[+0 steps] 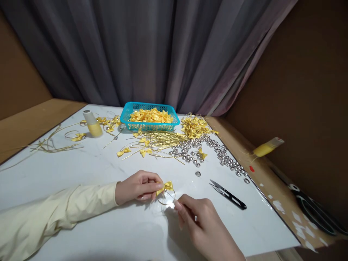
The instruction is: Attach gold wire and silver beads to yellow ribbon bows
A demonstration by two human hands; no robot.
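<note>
1. The small yellow ribbon bow with a shiny surface (168, 185) is above the near part of the white marbled tabletop (130, 224), between the two hands.
2. The left hand (144, 185) is closed on the bow's left side, thumb against bent fingers.
3. The right hand (198, 219) has thumb and forefinger together at the lower right of the thin gold cord loop (175, 195), seemingly pinching it.
4. The bow is probably very light and soft, easily crushed and perhaps slightly slippery; its gathered middle looks the safest hold.
5. The loop keeps a round curve, so the cord seems springy yet bendable; a fingertip pinch near its end should suit it best.
</note>
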